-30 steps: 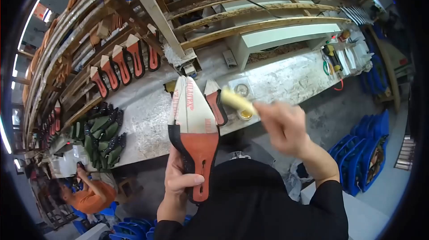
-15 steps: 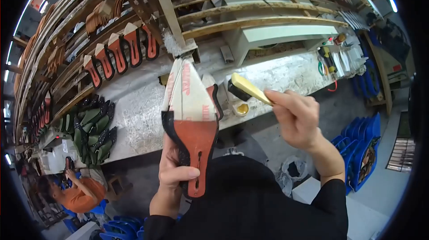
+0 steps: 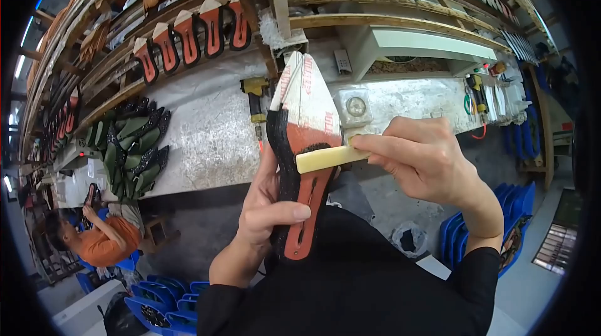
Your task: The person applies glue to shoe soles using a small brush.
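Observation:
My left hand (image 3: pixel 266 214) grips a shoe piece (image 3: pixel 307 198) from below, thumb across its narrow red end. The piece has a red insole-like face, black edges and a pointed whitish top with red print. In my right hand (image 3: pixel 426 157) is a pale yellow brush (image 3: pixel 328 159), held by its handle. The brush head lies across the red face just below the whitish part; its bristles are hidden. Behind the piece, a clear container (image 3: pixel 355 106) rests on the workbench (image 3: pixel 206 148).
A yellow-black tool (image 3: pixel 255 101) lies left of the shoe piece. Red pieces (image 3: pixel 188 39) line the rack; green-and-black pieces (image 3: pixel 134 148) are piled at left. A co-worker in orange (image 3: pixel 109 239) is at lower left. Blue bins (image 3: pixel 454 229) stand at lower right.
The brush has moved left and down onto the red face. The shoe piece has shifted right in my left hand. The view has turned, uncovering the clear container and yellow-black tool.

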Motion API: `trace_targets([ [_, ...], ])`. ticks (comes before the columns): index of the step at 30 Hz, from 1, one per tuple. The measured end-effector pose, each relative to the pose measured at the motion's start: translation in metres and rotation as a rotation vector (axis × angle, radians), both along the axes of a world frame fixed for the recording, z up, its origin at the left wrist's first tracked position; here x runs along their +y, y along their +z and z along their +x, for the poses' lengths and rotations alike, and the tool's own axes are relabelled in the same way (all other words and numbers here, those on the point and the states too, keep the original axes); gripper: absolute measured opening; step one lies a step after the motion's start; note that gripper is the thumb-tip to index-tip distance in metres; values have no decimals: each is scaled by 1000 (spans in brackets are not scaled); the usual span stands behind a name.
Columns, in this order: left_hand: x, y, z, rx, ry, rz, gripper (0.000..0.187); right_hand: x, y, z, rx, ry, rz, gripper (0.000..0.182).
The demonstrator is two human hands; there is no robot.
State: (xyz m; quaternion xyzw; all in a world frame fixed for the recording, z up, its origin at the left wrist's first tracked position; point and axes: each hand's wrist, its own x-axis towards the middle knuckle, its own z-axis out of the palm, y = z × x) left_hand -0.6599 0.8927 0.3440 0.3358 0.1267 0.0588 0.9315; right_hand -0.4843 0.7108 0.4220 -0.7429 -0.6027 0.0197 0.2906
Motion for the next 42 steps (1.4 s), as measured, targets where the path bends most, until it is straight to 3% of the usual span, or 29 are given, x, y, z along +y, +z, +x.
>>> trace_targets([
  [2, 2, -5, -4, 2, 8, -7, 108, 3, 0, -2, 4, 16, -29, 30],
  [7, 10, -18, -8, -114, 70, -389, 83, 10, -3, -9, -6, 74, -88, 32],
  [11, 8, -27, -6, -65, 141, -180, 58, 15, -9, -18, -6, 150, -112, 32],
  [16, 9, -33, -7, -72, 161, -126, 53, 15, -9, -27, 43, 245, -216, 30],
  [21, 10, -40, -7, -48, 229, -170, 54, 6, -21, -45, 411, 336, -131, 25],
  [23, 11, -41, -9, -51, 242, -189, 53, -3, -14, -44, 612, 272, 50, 23],
  [24, 11, -41, -10, -54, 245, -203, 53, -2, -15, -42, 608, 278, 48, 23],
  [26, 10, -39, -9, -52, 225, -232, 52, 2, -17, -36, 417, 38, 210, 21],
  [28, 6, -40, -11, -105, 208, -239, 52, 17, -29, -25, -48, 29, 39, 22],
  [32, -3, -45, -27, -265, 200, -265, 52, 26, -28, 4, -105, -62, 119, 23],
  [37, -4, -48, -44, -216, 230, -344, 54, 11, -20, -27, -194, 109, 5, 23],
  [41, -4, -31, -46, -321, 112, -462, 72, 25, 1, 5, 226, -42, 208, 25],
  [42, -4, -33, -47, -324, 113, -457, 72, 32, 4, 10, 224, -39, 213, 25],
])
